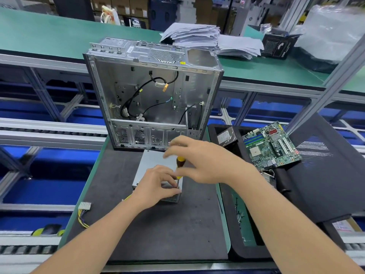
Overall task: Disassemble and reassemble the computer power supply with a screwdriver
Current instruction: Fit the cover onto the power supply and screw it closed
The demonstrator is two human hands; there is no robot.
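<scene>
Yellow-handled screwdriver stands upright, right hand fingers gripping it, left hand fingers pinching its shaft.

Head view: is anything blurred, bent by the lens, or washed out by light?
Head view: the right hand looks slightly blurred at the screwdriver; the case is sharper; straight rails bow toward the edges, as a wide-angle lens does; the plastic bag at top right is washed out.

The power supply is set on the mat, just before the computer case stood at the mat's far edge. A screwdriver is held upright over the supply's near right corner. A plug is laid to the left, a circuit board to the right, papers far behind.
</scene>
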